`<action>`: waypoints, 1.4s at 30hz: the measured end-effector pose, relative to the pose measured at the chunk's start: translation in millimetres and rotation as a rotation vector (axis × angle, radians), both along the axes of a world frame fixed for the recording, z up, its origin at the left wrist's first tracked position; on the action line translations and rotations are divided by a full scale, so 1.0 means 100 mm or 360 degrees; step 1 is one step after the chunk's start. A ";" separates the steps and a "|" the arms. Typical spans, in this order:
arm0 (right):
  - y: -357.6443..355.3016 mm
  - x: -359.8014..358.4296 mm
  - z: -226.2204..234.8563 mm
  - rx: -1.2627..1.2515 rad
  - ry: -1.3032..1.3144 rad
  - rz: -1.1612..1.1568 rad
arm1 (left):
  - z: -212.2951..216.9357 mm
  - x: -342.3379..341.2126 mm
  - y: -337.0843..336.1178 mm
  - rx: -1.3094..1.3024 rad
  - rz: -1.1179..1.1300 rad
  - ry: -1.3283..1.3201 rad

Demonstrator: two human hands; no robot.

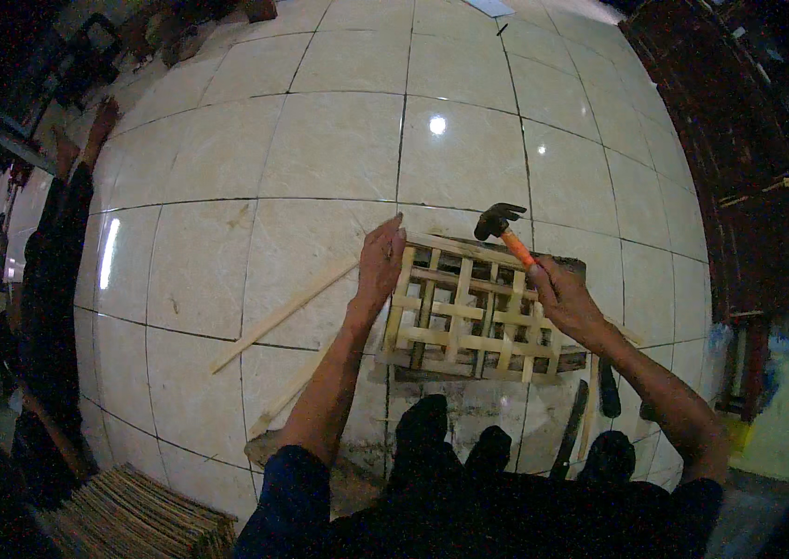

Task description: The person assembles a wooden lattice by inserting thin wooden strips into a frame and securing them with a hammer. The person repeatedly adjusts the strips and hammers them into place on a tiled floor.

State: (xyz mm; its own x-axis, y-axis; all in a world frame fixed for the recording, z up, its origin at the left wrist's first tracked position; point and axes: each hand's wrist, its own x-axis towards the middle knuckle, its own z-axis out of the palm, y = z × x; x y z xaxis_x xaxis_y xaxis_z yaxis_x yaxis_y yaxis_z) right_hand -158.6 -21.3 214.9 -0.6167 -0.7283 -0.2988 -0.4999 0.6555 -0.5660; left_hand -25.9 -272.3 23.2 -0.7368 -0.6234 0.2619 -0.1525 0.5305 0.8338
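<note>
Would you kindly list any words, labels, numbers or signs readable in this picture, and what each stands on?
None can be read: the hammer and the woven lattice show no legible lettering.
The pale blue sheet at the top edge is too small and cut off to tell.

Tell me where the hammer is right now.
In the head view, the hammer is right of centre, its orange handle in the right hand and its head showing just beyond the far edge of the wooden lattice.
</note>
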 end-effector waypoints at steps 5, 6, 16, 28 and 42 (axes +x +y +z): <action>-0.09 0.16 -0.40 -0.0046 -0.0017 -0.0085 | 0.14 -0.05 0.12 0.0610 -0.0022 0.0154; -0.12 0.20 -0.43 -0.0089 -0.0046 -0.0097 | 0.19 -0.08 0.15 0.0651 0.0062 0.0203; -0.55 0.48 -0.78 -0.0063 0.0118 0.0034 | 0.17 -0.08 0.18 0.1067 0.0000 0.0397; -0.60 0.55 -1.04 -0.0088 0.0388 0.0109 | -0.26 -0.02 0.12 0.0660 -0.0011 0.0255; -0.39 0.55 -1.06 -0.0586 0.0631 0.0354 | -0.32 -0.05 0.10 0.0788 -0.0004 0.0252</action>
